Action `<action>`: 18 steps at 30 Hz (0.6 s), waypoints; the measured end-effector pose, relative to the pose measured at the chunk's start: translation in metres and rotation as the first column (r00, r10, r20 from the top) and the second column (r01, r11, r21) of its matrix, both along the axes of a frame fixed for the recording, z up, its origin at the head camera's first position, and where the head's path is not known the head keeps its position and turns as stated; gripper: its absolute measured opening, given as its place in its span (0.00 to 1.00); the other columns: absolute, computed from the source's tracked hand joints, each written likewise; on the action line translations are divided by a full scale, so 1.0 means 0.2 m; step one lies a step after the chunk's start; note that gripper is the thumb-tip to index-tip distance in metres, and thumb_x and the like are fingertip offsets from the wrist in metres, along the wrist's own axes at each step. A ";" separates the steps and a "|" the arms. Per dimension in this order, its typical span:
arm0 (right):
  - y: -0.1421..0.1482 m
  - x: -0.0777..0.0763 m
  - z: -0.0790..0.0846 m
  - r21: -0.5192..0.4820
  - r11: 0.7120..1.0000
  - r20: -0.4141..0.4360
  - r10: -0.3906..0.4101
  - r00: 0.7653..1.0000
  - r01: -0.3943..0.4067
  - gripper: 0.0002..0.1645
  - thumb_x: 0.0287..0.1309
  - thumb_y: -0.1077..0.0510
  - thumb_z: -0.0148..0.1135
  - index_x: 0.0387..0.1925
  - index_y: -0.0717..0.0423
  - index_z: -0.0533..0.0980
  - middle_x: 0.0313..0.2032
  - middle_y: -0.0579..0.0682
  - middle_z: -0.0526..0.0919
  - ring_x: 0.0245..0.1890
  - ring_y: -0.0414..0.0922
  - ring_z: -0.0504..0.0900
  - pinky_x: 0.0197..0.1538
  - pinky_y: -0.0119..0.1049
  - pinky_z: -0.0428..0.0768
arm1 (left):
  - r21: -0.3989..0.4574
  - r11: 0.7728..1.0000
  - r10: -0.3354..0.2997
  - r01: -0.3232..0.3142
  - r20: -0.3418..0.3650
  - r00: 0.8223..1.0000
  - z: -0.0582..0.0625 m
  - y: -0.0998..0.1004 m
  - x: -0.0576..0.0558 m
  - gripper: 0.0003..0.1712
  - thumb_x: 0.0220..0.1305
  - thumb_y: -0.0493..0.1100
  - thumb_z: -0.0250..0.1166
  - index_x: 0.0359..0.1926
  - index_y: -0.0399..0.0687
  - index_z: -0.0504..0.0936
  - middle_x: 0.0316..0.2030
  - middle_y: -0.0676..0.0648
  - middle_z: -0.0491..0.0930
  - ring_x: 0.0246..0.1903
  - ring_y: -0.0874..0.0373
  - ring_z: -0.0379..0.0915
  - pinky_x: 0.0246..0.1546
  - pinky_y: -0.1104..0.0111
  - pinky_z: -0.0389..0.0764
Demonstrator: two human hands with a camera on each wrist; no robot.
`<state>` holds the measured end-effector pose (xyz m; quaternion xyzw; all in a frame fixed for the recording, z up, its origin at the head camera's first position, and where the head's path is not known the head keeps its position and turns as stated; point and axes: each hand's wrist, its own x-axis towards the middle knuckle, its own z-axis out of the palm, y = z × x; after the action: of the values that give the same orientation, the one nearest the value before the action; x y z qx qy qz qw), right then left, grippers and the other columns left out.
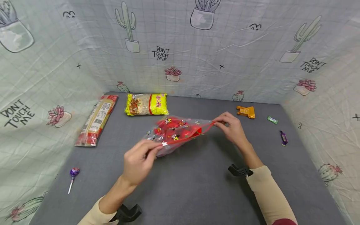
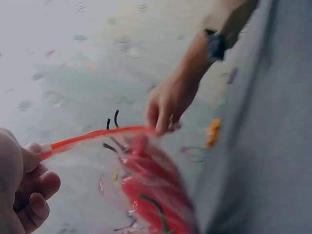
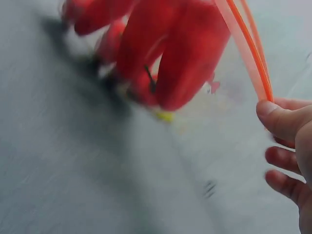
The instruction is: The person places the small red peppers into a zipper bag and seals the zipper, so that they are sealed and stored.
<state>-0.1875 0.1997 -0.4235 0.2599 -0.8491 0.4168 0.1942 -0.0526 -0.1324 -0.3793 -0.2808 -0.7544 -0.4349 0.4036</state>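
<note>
Between the two hands hangs a clear zip bag [image 1: 168, 142] with a red zip strip, a white slider and cartoon prints. Inside are several red peppers [image 3: 195, 53] with thin green stems; a few stems [image 2: 117, 118] show above the strip in the left wrist view. The left hand [image 1: 139, 161] pinches the strip's near left end, by the white slider, between thumb and fingers. At the far right end, the right hand [image 1: 232, 129] pinches the other corner. Two bands of the strip [image 3: 248, 41] stand apart in the right wrist view.
A yellow food packet [image 1: 147, 104] lies behind the bag, and a long red-ended packet [image 1: 97, 120] at the left. A lollipop [image 1: 73, 176] is front left. At the right lie an orange wrapper [image 1: 246, 112], a green candy [image 1: 272, 120] and a purple candy [image 1: 283, 138].
</note>
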 end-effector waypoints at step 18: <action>-0.10 0.27 0.67 -0.337 0.927 -0.232 0.090 0.969 -0.167 0.06 0.48 0.78 0.62 0.31 0.75 0.76 0.29 0.54 0.77 0.25 0.38 0.73 0.31 0.24 0.74 | 0.461 0.887 -0.115 0.037 0.142 0.983 0.41 -0.10 -0.10 0.05 0.52 0.22 0.63 0.33 0.22 0.80 0.23 0.45 0.77 0.14 0.61 0.71 0.16 0.76 0.71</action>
<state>-0.1335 0.1795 -0.2893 0.3190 -0.7157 0.5446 0.2992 -0.0728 -0.1531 -0.2966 -0.1706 -0.6504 -0.6369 0.3770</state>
